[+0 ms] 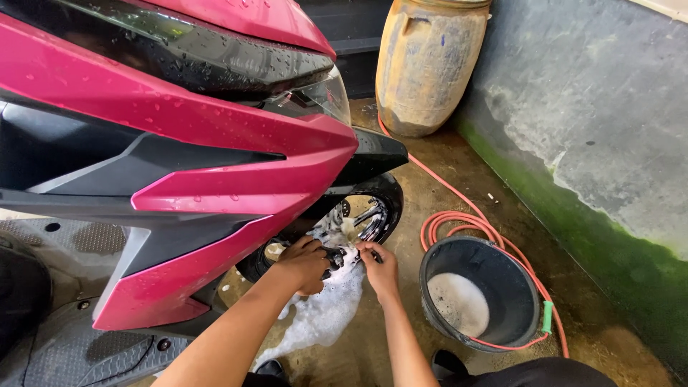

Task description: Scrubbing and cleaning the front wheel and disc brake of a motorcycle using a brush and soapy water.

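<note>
A wet pink and black scooter (179, 143) fills the left of the view. Its black front wheel (358, 215) is covered in white foam around the hub. My left hand (302, 264) is closed low on the soapy wheel, gripping something dark that I cannot make out. My right hand (380, 269) pinches a small dark part at the wheel's hub, just right of the left hand. White suds (322, 312) spread on the concrete floor below both hands.
A black bucket (523, 326) with soapy water stands to the right of my hands. A coiled orange hose (459, 226) runs behind it along the floor. A large tan barrel (430, 64) stands by the grey, moss-stained wall (595, 143).
</note>
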